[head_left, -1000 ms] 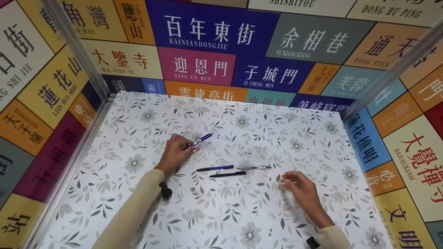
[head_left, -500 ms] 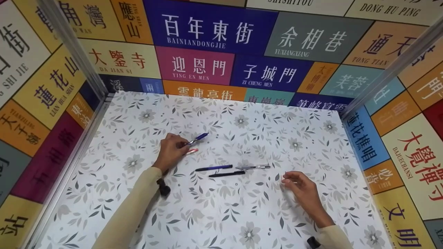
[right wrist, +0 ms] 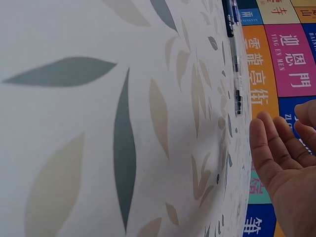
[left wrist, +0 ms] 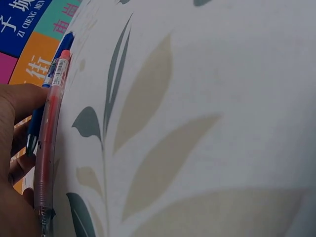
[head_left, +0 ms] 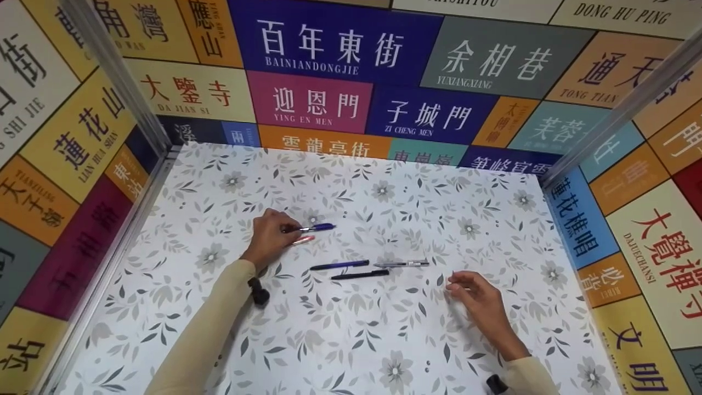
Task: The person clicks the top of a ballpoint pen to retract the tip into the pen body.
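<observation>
My left hand pinches a blue pen between thumb and fingers, its blue end pointing right. Just below it a red pen lies on the table, partly hidden by the hand in the head view. Up close in the left wrist view, the clear-barrelled red pen passes in front of the blue pen. My right hand holds nothing, its fingers relaxed and slightly bent, right of a clear pen.
Mid-table, a dark blue pen and a black pen lie beside the clear one. The table has a white leaf-and-flower cover. Walls with coloured sign panels stand behind and at both sides.
The left hand has drawn slightly left, uncovering more of the red pen. The blue pen it holds has turned from slanting up-right to nearly level. The right hand has stayed put.
</observation>
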The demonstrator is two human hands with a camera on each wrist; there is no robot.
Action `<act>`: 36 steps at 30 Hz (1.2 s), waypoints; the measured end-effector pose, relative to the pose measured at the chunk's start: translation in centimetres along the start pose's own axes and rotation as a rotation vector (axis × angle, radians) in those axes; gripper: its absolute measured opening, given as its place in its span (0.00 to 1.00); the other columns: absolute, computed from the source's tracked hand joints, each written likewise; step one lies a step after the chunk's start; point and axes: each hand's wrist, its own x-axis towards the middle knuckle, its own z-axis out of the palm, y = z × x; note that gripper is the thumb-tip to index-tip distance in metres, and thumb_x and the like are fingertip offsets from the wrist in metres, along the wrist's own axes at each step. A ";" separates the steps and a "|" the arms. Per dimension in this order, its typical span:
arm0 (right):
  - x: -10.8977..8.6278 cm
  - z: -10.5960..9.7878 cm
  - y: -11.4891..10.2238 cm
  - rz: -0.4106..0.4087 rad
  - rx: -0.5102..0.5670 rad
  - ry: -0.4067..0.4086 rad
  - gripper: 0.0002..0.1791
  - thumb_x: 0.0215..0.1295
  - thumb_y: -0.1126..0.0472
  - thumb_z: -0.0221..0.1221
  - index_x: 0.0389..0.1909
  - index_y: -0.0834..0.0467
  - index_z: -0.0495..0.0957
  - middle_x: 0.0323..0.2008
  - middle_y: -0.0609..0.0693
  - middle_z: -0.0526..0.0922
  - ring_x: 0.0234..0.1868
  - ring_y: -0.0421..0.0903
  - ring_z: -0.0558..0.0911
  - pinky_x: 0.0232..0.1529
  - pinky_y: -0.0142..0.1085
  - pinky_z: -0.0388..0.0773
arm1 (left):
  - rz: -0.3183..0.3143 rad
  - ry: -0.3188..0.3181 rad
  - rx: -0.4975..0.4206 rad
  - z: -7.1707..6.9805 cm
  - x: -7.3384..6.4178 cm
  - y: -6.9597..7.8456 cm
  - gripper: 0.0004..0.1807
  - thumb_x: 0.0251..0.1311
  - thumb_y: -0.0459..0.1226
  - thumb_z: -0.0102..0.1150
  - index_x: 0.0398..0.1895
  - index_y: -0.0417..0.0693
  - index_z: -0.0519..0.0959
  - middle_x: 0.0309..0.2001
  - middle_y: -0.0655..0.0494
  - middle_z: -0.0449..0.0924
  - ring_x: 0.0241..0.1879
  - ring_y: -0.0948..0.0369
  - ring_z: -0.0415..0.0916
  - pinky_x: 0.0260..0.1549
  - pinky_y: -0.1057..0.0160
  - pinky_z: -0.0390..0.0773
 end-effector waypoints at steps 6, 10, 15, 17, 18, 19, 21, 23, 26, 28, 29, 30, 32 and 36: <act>0.0 0.0 -0.1 0.021 -0.015 0.001 0.13 0.75 0.73 0.67 0.56 0.71 0.83 0.51 0.69 0.87 0.50 0.49 0.90 0.52 0.35 0.87 | 0.022 -0.043 0.034 -0.2 0.1 0.0 0.06 0.64 0.44 0.79 0.42 0.59 0.94 0.41 0.65 0.88 0.52 0.57 0.73 0.64 0.40 0.59; 0.0 -0.1 -0.2 0.014 -0.025 0.002 0.13 0.75 0.73 0.67 0.56 0.72 0.82 0.51 0.68 0.87 0.49 0.50 0.90 0.52 0.34 0.87 | 0.031 -0.077 0.010 -0.6 0.2 0.0 0.06 0.65 0.42 0.79 0.43 0.58 0.94 0.42 0.64 0.88 0.52 0.58 0.73 0.66 0.41 0.59; -0.1 -0.1 -0.3 0.003 -0.004 -0.011 0.14 0.75 0.75 0.65 0.58 0.77 0.80 0.52 0.70 0.85 0.50 0.52 0.90 0.52 0.34 0.87 | 0.088 -0.079 -0.031 -1.1 0.2 -0.2 0.06 0.66 0.38 0.77 0.45 0.53 0.95 0.43 0.58 0.91 0.51 0.54 0.75 0.63 0.42 0.62; -0.1 -0.2 -0.3 0.007 0.004 -0.016 0.15 0.76 0.75 0.64 0.58 0.78 0.79 0.52 0.71 0.85 0.50 0.52 0.90 0.53 0.34 0.87 | 0.095 -0.069 -0.038 -1.1 0.2 -0.3 0.07 0.66 0.38 0.76 0.45 0.52 0.95 0.44 0.58 0.91 0.51 0.53 0.76 0.62 0.42 0.62; -0.1 -0.2 -0.3 0.011 -0.001 -0.016 0.15 0.76 0.75 0.64 0.58 0.77 0.79 0.52 0.71 0.85 0.50 0.51 0.90 0.53 0.34 0.87 | 0.081 -0.065 -0.047 -1.1 0.1 -0.3 0.07 0.66 0.38 0.76 0.45 0.52 0.95 0.44 0.58 0.90 0.52 0.54 0.76 0.62 0.42 0.62; -0.1 -0.2 -0.3 0.015 -0.005 -0.016 0.15 0.76 0.75 0.65 0.58 0.77 0.80 0.52 0.71 0.85 0.50 0.51 0.90 0.53 0.34 0.87 | 0.066 -0.059 -0.057 -1.2 0.1 -0.2 0.06 0.66 0.38 0.76 0.45 0.52 0.95 0.44 0.59 0.90 0.52 0.54 0.75 0.61 0.43 0.62; -0.1 -0.3 -0.3 0.025 -0.013 -0.013 0.15 0.76 0.73 0.65 0.58 0.75 0.81 0.52 0.70 0.86 0.50 0.50 0.90 0.53 0.34 0.87 | 0.030 -0.042 -0.082 -1.2 0.0 -0.1 0.06 0.67 0.38 0.75 0.45 0.52 0.95 0.45 0.59 0.88 0.52 0.55 0.75 0.61 0.44 0.62; -0.1 -0.3 -0.3 0.037 -0.024 -0.010 0.15 0.76 0.72 0.66 0.58 0.73 0.81 0.53 0.67 0.86 0.50 0.49 0.90 0.53 0.34 0.87 | -0.004 -0.023 -0.117 -1.3 -0.1 0.1 0.06 0.68 0.38 0.75 0.45 0.51 0.94 0.45 0.58 0.87 0.52 0.56 0.75 0.60 0.47 0.65; -0.1 -0.2 -0.3 0.042 -0.030 -0.008 0.15 0.76 0.71 0.66 0.58 0.73 0.82 0.53 0.66 0.87 0.50 0.49 0.90 0.53 0.34 0.87 | -0.009 0.007 -0.153 -1.2 -0.2 0.5 0.06 0.69 0.37 0.74 0.45 0.48 0.93 0.44 0.56 0.86 0.52 0.55 0.75 0.58 0.50 0.69; -0.1 -0.2 -0.3 0.034 -0.014 -0.010 0.15 0.76 0.72 0.66 0.58 0.74 0.81 0.52 0.67 0.86 0.50 0.49 0.90 0.53 0.34 0.87 | 0.008 0.019 -0.169 -1.1 -0.4 0.8 0.06 0.68 0.36 0.75 0.45 0.47 0.93 0.44 0.55 0.87 0.52 0.54 0.76 0.57 0.51 0.71; -0.1 -0.1 -0.3 0.028 0.003 -0.010 0.14 0.76 0.73 0.65 0.58 0.75 0.80 0.52 0.69 0.86 0.50 0.50 0.90 0.52 0.34 0.87 | 0.025 0.021 -0.174 -1.0 -0.4 1.0 0.06 0.69 0.36 0.75 0.45 0.46 0.93 0.44 0.54 0.87 0.52 0.53 0.76 0.57 0.50 0.73; -0.1 0.0 -0.2 0.019 0.019 -0.012 0.14 0.76 0.74 0.64 0.58 0.77 0.80 0.52 0.71 0.85 0.49 0.50 0.91 0.52 0.35 0.87 | 0.045 0.020 -0.183 -1.0 -0.5 1.2 0.06 0.69 0.35 0.75 0.45 0.45 0.93 0.45 0.54 0.87 0.53 0.53 0.76 0.57 0.50 0.75; 0.0 0.1 -0.2 0.015 0.061 -0.013 0.15 0.77 0.76 0.63 0.58 0.79 0.78 0.51 0.75 0.84 0.48 0.51 0.91 0.51 0.36 0.88 | 0.093 0.013 -0.207 -0.8 -0.6 1.8 0.05 0.69 0.33 0.74 0.45 0.43 0.93 0.45 0.52 0.88 0.53 0.52 0.77 0.57 0.48 0.78; 0.0 0.5 -0.2 0.041 0.106 -0.022 0.16 0.77 0.76 0.62 0.59 0.82 0.76 0.50 0.80 0.83 0.48 0.52 0.92 0.50 0.37 0.88 | 0.205 0.010 -0.239 -0.1 -0.6 2.9 0.04 0.67 0.29 0.75 0.42 0.40 0.93 0.43 0.51 0.89 0.51 0.49 0.78 0.61 0.45 0.78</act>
